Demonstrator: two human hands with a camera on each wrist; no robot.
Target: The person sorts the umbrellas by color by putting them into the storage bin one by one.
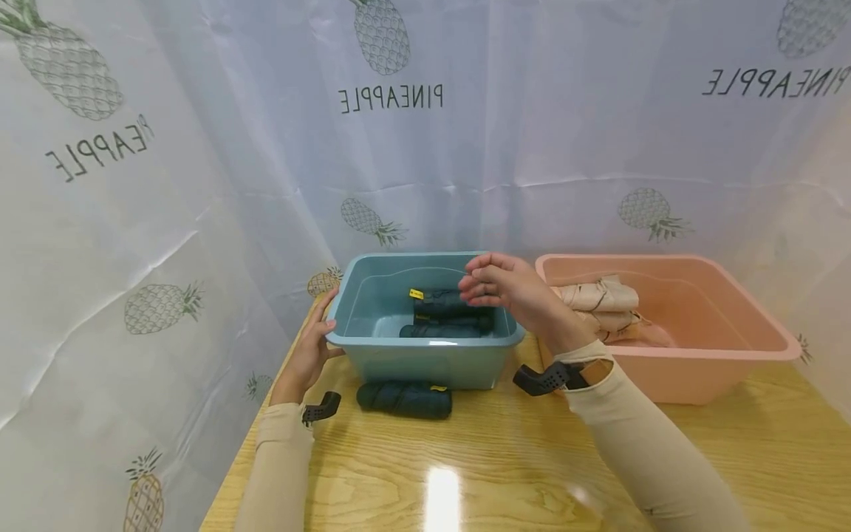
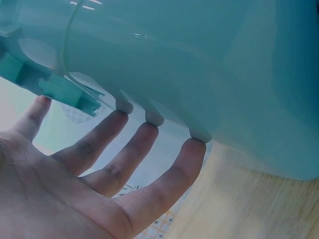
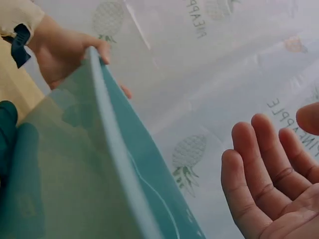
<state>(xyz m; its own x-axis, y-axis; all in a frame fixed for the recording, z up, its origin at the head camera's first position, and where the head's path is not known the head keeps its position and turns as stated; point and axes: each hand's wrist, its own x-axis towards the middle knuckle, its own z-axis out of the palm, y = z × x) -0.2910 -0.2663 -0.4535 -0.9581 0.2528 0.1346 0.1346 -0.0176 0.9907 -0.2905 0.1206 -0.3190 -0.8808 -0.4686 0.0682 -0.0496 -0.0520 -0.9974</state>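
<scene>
My left hand (image 1: 309, 351) rests against the left end of a blue plastic bin (image 1: 425, 362). In the left wrist view its fingers (image 2: 169, 186) are extended, their tips touching the bin's outer wall, with the thumb at the rim. Above the bin's right end, my right hand (image 1: 512, 292) hovers with loosely bent fingers (image 3: 259, 174) and holds nothing. Inside the bin lie several dark folded umbrellas (image 1: 439, 332), one with a yellow tag; the right hand partly covers them. Another dark folded umbrella (image 1: 404, 400) lies on the table in front of the bin.
To the right stands a pink bin (image 1: 705, 369) with beige rolled fabric items (image 1: 601, 295) at its left end. Both bins stand on a wood-grain table (image 1: 372, 473). A white pineapple-print curtain (image 1: 439, 162) hangs behind and at the left.
</scene>
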